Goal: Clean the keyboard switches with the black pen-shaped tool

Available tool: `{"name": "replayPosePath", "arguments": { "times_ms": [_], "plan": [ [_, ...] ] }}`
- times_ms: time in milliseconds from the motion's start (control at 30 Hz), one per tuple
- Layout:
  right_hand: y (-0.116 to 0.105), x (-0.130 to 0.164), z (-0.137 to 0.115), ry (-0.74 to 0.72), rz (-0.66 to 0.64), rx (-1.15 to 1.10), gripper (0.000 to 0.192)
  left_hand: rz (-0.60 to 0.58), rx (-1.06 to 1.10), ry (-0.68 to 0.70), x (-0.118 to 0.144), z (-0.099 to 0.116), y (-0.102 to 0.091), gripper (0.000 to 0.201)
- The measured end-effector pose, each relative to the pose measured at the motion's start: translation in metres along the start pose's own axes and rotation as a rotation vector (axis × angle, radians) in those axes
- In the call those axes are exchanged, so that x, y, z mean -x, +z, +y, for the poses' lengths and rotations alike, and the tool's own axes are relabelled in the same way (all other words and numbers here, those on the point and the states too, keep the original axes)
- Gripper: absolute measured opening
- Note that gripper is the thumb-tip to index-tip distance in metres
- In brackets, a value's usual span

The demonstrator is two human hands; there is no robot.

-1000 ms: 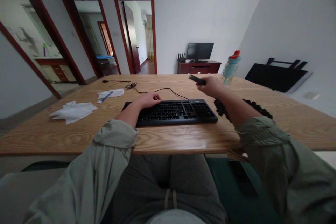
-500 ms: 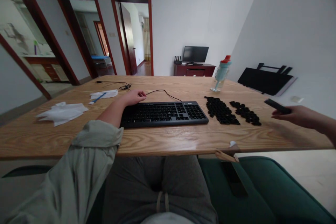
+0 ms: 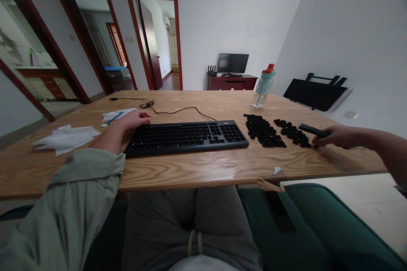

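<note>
A black keyboard [image 3: 187, 137] lies across the middle of the table. My left hand [image 3: 137, 118] is at its back left corner, fingers loosely bent and apart, with nothing visible in them. On the right, my right hand [image 3: 335, 136] is closed around a short black stick-shaped tool [image 3: 313, 130]; its exact kind is unclear. That hand is low over the table, at the right edge of a smaller group of black keycaps [image 3: 294, 132]. A larger group of keycaps [image 3: 264, 131] lies between it and the keyboard.
White tissues [image 3: 68, 136] and a blue stick [image 3: 114, 117] lie to the left. The keyboard's cable [image 3: 178, 110] runs behind it to a coil. A water bottle [image 3: 262, 87] stands at the back right. A phone [image 3: 280, 211] rests on the green seat [image 3: 313, 216].
My left hand has moved left, off the keyboard's back edge to its corner. My right hand has come left and down with the black tool, close to the smaller keycap group.
</note>
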State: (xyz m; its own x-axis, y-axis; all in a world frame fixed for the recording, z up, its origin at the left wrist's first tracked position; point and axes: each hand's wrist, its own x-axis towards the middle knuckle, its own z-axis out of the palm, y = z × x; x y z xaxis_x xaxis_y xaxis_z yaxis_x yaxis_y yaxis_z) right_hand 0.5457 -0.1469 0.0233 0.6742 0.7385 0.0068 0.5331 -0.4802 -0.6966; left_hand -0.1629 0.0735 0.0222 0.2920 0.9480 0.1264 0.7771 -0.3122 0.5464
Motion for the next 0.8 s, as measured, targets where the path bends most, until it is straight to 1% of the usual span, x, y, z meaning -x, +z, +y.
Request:
{"name": "replayPosePath", "arguments": {
  "times_ms": [33,67,100,133,200,267,333,367,433,500,533,567,633,733,800],
  "plan": [
    [-0.001,-0.003,0.002,0.091,-0.187,0.063,0.024,0.002,0.005,-0.006,0.000,-0.001,0.000,0.034],
    [-0.001,-0.006,0.005,0.152,-0.336,0.118,0.028,0.005,0.004,-0.014,0.000,-0.002,0.000,0.035],
    [-0.002,-0.008,0.007,0.166,-0.412,0.151,0.033,0.006,-0.001,-0.021,0.000,-0.001,0.000,0.035],
    [-0.003,-0.009,0.008,0.132,-0.391,0.147,0.037,0.005,-0.007,-0.029,0.000,0.000,0.001,0.036],
    [-0.004,-0.008,0.007,0.065,-0.275,0.109,0.038,-0.001,-0.016,-0.038,0.000,0.002,0.004,0.035],
    [-0.004,-0.001,-0.002,0.023,-0.146,0.040,0.030,-0.005,-0.011,-0.028,-0.002,0.005,0.009,0.034],
    [-0.001,0.012,-0.021,-0.018,-0.034,-0.070,0.016,-0.010,0.015,0.007,-0.003,0.007,0.015,0.035],
    [0.002,0.020,-0.035,-0.049,0.007,-0.140,0.014,-0.014,0.034,0.028,-0.004,0.008,0.017,0.036],
    [0.012,0.040,-0.069,-0.142,0.067,-0.306,0.020,-0.021,0.076,0.059,-0.004,0.010,0.022,0.040],
    [0.027,0.063,-0.110,-0.253,0.147,-0.438,0.025,-0.018,0.128,0.060,-0.003,0.011,0.024,0.041],
    [0.037,0.074,-0.131,-0.310,0.158,-0.514,0.026,-0.012,0.155,0.054,-0.002,0.011,0.024,0.041],
    [0.048,0.086,-0.152,-0.375,0.136,-0.609,0.026,-0.005,0.177,0.049,-0.002,0.011,0.025,0.039],
    [0.073,0.109,-0.191,-0.495,-0.011,-0.797,0.029,0.010,0.193,0.045,-0.001,0.010,0.025,0.037],
    [0.116,0.139,-0.239,-0.556,-0.212,-0.964,0.028,0.021,0.162,0.052,-0.001,0.010,0.026,0.035],
    [0.147,0.155,-0.264,-0.566,-0.345,-1.017,0.033,0.028,0.144,0.066,0.000,0.012,0.026,0.034]
  ]
}}
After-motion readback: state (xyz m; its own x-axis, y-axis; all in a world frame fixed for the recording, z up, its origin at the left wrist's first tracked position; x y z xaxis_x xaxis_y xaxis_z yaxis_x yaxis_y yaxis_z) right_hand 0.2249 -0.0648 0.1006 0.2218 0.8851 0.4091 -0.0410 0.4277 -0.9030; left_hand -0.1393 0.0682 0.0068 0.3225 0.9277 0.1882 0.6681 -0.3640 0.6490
